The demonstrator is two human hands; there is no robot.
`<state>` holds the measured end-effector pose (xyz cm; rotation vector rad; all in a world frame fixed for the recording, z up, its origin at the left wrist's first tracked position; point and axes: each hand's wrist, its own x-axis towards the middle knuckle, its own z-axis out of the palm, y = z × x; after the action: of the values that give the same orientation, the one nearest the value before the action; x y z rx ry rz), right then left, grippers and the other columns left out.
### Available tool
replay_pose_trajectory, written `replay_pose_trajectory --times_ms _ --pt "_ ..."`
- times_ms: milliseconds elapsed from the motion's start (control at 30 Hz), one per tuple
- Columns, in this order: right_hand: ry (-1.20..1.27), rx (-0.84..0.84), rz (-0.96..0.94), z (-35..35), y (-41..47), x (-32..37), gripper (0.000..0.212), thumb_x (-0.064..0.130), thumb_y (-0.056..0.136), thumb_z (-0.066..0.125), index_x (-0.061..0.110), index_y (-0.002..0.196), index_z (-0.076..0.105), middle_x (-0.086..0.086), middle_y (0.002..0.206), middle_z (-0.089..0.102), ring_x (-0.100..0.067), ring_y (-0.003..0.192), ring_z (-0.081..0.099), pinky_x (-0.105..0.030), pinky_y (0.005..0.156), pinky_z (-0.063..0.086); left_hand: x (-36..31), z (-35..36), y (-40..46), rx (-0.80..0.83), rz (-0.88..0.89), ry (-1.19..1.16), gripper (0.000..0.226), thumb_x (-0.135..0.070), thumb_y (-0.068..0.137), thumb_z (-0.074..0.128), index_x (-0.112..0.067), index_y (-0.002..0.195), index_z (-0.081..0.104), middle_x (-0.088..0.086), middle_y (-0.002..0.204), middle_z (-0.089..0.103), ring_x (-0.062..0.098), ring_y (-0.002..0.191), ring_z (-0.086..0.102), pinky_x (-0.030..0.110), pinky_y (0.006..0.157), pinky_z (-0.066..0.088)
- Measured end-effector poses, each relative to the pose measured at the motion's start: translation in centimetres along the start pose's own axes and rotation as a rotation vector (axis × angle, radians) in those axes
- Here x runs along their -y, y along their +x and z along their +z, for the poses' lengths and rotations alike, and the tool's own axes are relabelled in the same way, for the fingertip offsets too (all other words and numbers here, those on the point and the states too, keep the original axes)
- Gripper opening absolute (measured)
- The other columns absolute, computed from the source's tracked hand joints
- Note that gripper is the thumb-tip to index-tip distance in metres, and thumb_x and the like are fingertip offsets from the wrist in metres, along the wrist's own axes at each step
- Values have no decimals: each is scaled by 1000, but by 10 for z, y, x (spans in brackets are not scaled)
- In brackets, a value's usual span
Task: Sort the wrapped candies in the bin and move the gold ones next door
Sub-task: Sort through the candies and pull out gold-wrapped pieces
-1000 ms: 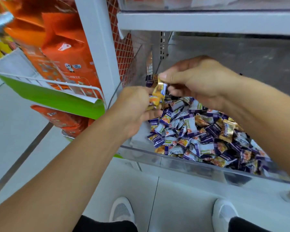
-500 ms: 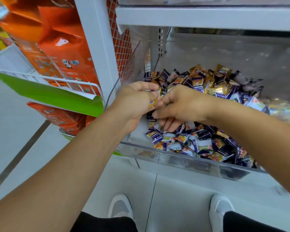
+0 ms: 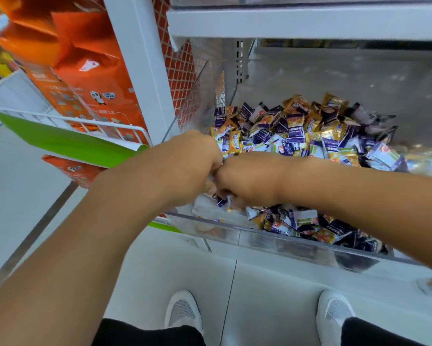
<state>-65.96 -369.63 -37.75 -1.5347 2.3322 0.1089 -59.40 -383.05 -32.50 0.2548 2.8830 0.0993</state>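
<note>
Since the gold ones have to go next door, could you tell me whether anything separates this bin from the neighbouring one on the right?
Yes: a clear divider wall stands along the pile of candies on its right side, so candies must be lifted over it.

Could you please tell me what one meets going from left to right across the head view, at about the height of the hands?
Green shelf sign → left hand → right hand → pile of wrapped candies in the clear bin.
</note>
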Motion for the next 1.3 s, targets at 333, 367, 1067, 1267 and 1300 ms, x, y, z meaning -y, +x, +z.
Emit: replay_pose_trajectory --times_ms 333,367,1067,1267,1300 --pt "964 21 145 -13 -4 -4 12 11 93 61 6 94 72 -4 74 71 -13 55 57 -25 47 45 19 -17 -30 -297 56 -331 14 -25 76 84 -21 71 72 -7 61 66 3 49 63 16 55 47" --pt "811 63 116 -6 0 2 13 17 92 64 8 91 74 -2 73 70 -15 55 56 -28 51 48 22 -17 -33 -320 59 -366 16 -25 76 85 -21 69 71 -7 60 66 5 47 63 19 54 48" --pt "1447 -311 462 -27 -32 -15 26 -1 86 55 9 63 56 -10 67 58 -13 46 47 -18 32 34 17 -8 -25 -299 1 -239 13 -29 78 83 -23 78 72 -9 68 67 2 67 60 19 58 39" --pt "-42 38 211 -5 -13 8 31 26 97 61 19 68 52 -1 71 54 -19 61 51 -32 58 47 19 -7 -28 -303 1 -260 13 -29 78 83 -24 76 71 -10 66 67 3 67 62 22 64 46" --pt "-97 23 206 -5 -10 13 35 23 97 60 21 66 43 1 70 48 -19 62 47 -31 58 42 19 -7 -27 -302 -2 -262 13 -29 79 83 -24 76 71 -10 67 67 3 67 62 22 63 45"
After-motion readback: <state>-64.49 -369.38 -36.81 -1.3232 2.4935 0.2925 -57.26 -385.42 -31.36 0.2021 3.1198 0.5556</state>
